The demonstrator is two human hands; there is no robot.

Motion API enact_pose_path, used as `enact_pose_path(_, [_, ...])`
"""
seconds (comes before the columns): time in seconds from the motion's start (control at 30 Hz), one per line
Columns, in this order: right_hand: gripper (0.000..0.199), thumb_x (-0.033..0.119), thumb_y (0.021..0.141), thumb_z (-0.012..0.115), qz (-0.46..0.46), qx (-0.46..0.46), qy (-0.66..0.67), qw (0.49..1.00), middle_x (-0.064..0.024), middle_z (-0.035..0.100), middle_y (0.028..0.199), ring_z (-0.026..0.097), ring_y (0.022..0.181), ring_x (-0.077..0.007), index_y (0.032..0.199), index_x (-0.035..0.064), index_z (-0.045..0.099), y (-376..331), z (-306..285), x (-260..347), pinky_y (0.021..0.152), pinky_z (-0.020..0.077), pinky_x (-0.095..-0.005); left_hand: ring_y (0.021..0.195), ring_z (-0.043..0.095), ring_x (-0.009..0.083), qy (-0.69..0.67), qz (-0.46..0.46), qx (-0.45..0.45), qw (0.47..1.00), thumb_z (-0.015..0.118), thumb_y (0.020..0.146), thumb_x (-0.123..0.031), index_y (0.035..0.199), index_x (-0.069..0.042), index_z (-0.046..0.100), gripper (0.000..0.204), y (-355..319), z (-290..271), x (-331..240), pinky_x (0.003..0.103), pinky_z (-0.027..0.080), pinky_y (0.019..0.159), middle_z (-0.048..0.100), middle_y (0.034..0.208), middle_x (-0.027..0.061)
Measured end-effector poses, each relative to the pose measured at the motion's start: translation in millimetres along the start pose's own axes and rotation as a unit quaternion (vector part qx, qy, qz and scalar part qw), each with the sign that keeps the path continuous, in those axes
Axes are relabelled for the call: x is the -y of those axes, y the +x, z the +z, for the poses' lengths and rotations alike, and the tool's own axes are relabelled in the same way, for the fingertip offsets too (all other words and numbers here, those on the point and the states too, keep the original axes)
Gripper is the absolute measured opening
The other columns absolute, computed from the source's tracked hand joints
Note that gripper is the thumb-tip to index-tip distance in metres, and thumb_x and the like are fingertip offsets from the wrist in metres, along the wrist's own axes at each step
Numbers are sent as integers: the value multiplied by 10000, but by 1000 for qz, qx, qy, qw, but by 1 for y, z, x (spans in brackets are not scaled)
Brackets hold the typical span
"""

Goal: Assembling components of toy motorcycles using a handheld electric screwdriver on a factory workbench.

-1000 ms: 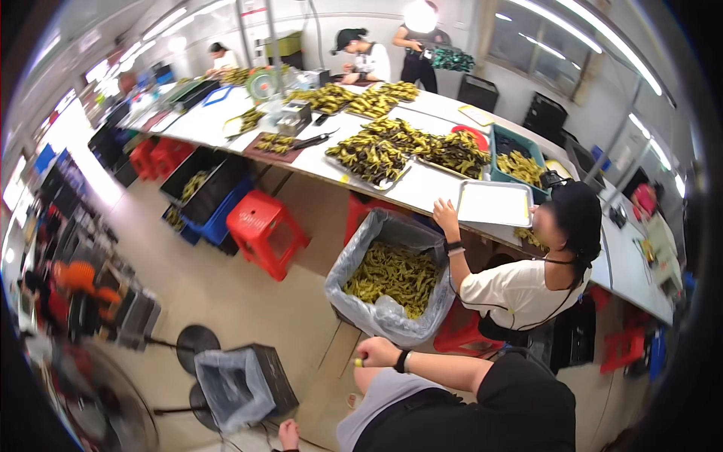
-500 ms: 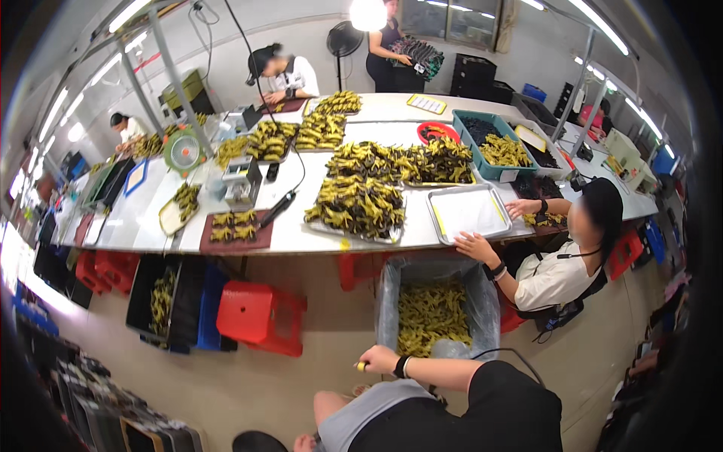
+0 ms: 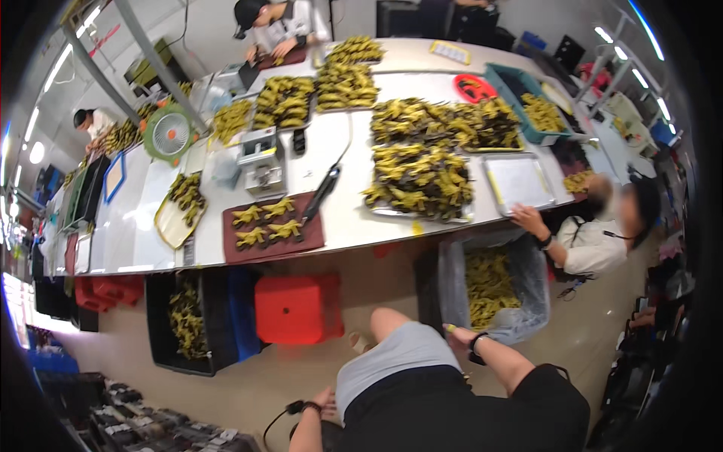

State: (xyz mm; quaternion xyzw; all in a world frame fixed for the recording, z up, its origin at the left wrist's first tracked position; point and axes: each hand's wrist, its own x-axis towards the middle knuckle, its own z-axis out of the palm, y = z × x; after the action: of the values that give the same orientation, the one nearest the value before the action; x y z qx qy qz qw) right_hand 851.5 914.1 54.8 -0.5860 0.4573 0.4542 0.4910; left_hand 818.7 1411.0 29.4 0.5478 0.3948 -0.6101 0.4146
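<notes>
I see my left hand low beside the grey cloth at my thigh, with nothing visible in its loosely spread fingers. A dark round stool seat lies close by. My right hand hangs at the near left side of a bin lined with clear plastic. Yellow wrapping shows on one of its fingers; how the others are held is unclear. Small yellow moulded pieces fill the bin. On the table ahead, several yellow-and-dark pieces lie on a brown mat, with a black corded hand tool across its right side.
A red stool stands before the table, left of my legs. Left of it is a black crate with more pieces. Heaped trays cover the table's middle. A co-worker sits at right, a hand on a white tray.
My view has swung down and left, nearer the table. My right hand now hangs beside the lined bin, and more of my left hand shows. The co-worker still touches the white tray.
</notes>
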Motion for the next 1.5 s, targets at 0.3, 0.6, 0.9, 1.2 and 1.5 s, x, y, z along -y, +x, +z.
enact_pose_path(0.3, [675,515,840,432,131,160,247,947,-242,481,1222,431,1159,-354,1253,-18,420,12,48,15,985,299,-433,1147,463,249,-221,86,133,962,332,804,-682,1278,-92,429,763,-77,-2,-159,406,369,964,479,1260,117])
enact_pose_path(0.6, [618,453,841,450,0,134,158,978,-235,488,1217,444,1147,-343,1240,-19,432,75,141,147,975,314,-419,1101,499,225,-232,196,140,942,354,855,-584,1237,-70,468,650,-57,-110,-323,377,395,940,531,1196,108])
enact_pose_path(0.9, [564,391,843,468,-184,91,44,978,-228,495,1212,456,1135,-331,1226,-21,445,187,269,264,964,329,-406,1040,526,279,-236,232,-80,940,398,878,-370,1179,-40,500,458,51,-287,-346,372,402,920,567,1114,136])
enact_pose_path(1.2, [510,329,844,486,-385,-135,57,911,-221,502,1207,469,1124,-319,1213,-22,458,253,331,301,953,344,-393,1050,506,323,-47,351,-130,926,425,851,-289,1167,-15,493,423,132,-402,-343,376,395,921,551,1116,174])
enact_pose_path(1.5, [144,47,808,480,-433,-308,130,837,-84,624,770,594,777,-176,884,-19,583,102,306,292,724,462,-281,1059,487,367,348,498,-169,776,451,825,-208,1155,9,486,396,84,-371,-374,380,389,922,535,1118,212])
